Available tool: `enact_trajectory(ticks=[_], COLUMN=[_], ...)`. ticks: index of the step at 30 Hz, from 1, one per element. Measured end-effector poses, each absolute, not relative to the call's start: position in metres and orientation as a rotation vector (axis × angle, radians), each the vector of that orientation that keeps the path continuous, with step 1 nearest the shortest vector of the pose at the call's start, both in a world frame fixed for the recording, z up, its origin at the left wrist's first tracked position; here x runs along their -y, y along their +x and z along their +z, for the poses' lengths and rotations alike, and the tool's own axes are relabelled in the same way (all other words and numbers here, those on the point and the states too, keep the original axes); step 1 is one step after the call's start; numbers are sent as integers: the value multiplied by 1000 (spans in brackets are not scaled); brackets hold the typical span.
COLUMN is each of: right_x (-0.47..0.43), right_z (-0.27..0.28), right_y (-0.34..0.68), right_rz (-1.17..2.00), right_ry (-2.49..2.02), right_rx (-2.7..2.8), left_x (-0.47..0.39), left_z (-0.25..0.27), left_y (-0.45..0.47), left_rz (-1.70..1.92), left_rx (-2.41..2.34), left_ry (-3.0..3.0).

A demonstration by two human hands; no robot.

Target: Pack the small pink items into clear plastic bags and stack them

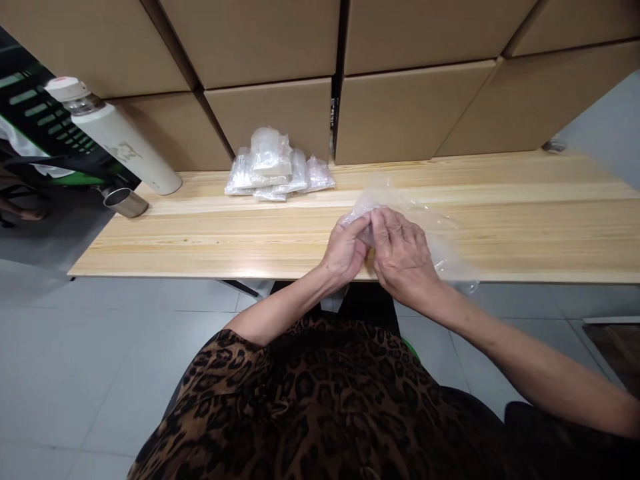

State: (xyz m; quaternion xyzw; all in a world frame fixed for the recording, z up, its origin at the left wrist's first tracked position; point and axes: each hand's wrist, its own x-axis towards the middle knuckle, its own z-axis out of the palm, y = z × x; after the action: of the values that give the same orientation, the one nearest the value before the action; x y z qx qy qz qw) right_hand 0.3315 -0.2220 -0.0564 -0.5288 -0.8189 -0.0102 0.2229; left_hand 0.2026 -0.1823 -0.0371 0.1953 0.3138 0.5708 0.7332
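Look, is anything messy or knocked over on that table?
Maybe one thing: the small shiny metal cup lies on its side at the pale wooden table's left end, beside the white flask. Nothing looks spilled.

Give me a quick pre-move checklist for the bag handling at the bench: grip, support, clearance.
1. Both hands on the bag: ok. Left hand and right hand pinch the clear plastic bag at its near-left end.
2. Bag supported: ok. Most of it lies on the wooden table; a corner hangs over the front edge.
3. Bag contents: cannot tell, the film is too clear and crumpled.
4. Pile of small bags apart from the hands: ok, it sits at the back by the cardboard boxes.
5. White bottle and metal cup out of the way: ok, at the far left end.
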Motion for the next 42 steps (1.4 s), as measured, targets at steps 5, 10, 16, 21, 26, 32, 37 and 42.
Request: enact_trajectory(ticks=[5, 10, 16, 21, 26, 32, 37, 42], right_x=[210, 215, 210, 193, 182, 184, 187, 186], right_z=[-57, -38, 4, 9, -9, -14, -10, -20], right_y=[331, 345, 366, 372, 372, 374, 386, 409], right_rz=[-104, -3, 842, 1324, 1124, 1174, 1449, 1225], right_ry=[-1414, -1074, -1049, -1054, -1183, -1136, -1264, -1362], right_rx=[2207, 2241, 2009, 1590, 1504, 1748, 1669, 1560], left_x=[189, 190, 191, 190, 186, 179, 173, 161], left_z=[-39, -46, -46, -42, -40, -31, -17, -3], left_y=[189, 180, 176, 182, 186, 179, 167, 148], left_rz=[1216, 1186, 1120, 1126, 1218, 1313, 1363, 1512], left_rx=[-582, -467, -343, -402, -504, -598, -668, -670], left_ry=[508, 548, 699, 777, 693, 731, 732, 697])
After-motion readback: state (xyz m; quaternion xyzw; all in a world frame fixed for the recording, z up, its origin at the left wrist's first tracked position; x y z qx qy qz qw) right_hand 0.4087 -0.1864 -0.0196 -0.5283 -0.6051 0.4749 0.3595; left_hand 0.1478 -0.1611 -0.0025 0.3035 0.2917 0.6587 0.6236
